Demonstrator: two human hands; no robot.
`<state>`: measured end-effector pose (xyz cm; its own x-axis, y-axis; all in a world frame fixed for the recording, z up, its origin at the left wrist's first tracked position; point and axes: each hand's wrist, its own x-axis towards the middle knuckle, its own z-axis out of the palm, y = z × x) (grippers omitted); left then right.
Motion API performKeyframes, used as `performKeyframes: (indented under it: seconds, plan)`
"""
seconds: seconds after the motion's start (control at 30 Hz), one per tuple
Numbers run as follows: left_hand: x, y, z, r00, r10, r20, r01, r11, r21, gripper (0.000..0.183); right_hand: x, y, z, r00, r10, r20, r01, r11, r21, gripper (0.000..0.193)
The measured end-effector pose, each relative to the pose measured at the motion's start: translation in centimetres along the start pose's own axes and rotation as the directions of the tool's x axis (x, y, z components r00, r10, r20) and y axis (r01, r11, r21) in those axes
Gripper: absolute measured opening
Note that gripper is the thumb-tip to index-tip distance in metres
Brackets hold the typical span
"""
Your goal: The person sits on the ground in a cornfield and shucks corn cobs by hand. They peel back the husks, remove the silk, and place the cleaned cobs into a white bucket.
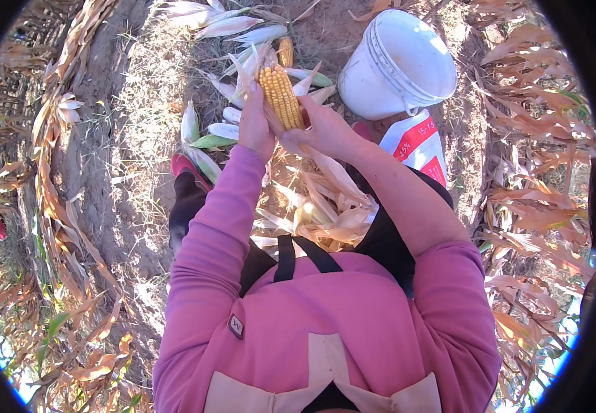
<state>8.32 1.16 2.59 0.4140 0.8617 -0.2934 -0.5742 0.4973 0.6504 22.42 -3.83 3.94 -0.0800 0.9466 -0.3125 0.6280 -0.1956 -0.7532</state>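
An ear of corn (280, 98) with bare yellow kernels points away from me, held up between both hands. My left hand (257, 125) is closed around its lower left side, where pale husk (247, 69) is peeled back. On the right of the ear, my right hand (325, 128) grips near its base, fingers bent and partly hidden behind it. Loose dry husks (336, 203) lie between my legs, below the hands. Just beyond the held ear, another yellow ear (285, 52) rests on the ground.
A white bucket (373, 79) stands at the far right, its opening tilted toward the right. Beside it lies a white and red printed bag (418, 146). Unhusked ears (201, 141) are scattered at the left and far side. Dry corn stalks (532, 206) line both sides.
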Motion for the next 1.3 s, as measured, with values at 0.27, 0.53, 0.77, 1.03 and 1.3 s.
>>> performKeyframes:
  seconds: [0.27,0.53,0.77,1.03,1.3]
  plan:
    - [-0.2,-0.3,0.2,0.993,0.08,0.081,-0.091,0.985,0.148,0.04,1.2,2.1,1.4,0.992,-0.056,-0.117,0.07,0.99,0.122,0.061]
    - [-0.2,0.9,-0.3,0.98,0.146,0.138,-0.169,0.97,0.175,0.032,0.5,0.7,1.6,0.991,-0.089,-0.096,0.089,0.996,-0.005,0.058]
    - [-0.2,1.2,-0.4,0.977,0.163,0.135,-0.186,0.965,0.183,0.031,1.0,1.5,2.0,0.991,-0.102,-0.081,0.104,0.994,0.017,0.058]
    - [0.2,0.9,-1.4,0.974,0.224,-0.02,-0.225,0.973,-0.047,0.027,1.5,2.7,2.5,0.994,-0.101,-0.046,0.108,0.979,0.173,0.062]
    - [-0.1,3.4,-3.4,1.0,0.027,-0.01,-0.026,0.996,0.08,0.023,1.9,1.6,-3.5,0.975,0.106,-0.195,0.067,0.699,0.712,0.052]
